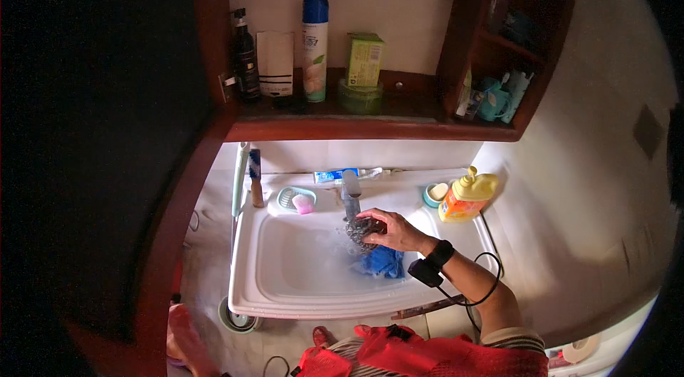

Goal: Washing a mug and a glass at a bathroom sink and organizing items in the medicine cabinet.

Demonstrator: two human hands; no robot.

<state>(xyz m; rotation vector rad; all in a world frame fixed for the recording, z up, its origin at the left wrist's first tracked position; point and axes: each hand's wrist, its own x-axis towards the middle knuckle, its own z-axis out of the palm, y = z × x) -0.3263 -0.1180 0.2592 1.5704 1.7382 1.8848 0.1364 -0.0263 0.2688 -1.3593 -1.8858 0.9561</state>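
My right hand (399,230) holds a grey metal wire scourer (359,233) between thumb and fingers under the faucet (350,193). Water seems to splash around the scourer. A dark band with a small black box and a cable sits on that wrist. Just below the hand, a blue cloth (383,261) lies partly in cloudy water at the right of the white washbasin (243,270). My left hand is out of view.
On the basin's back rim are a wooden-handled brush (256,185), a soap dish (293,198) with a pink piece, a toothpaste tube (334,175), a small teal cup (432,196) and a yellow pump bottle (467,196). A dark red wooden cabinet (368,130) overhangs the basin.
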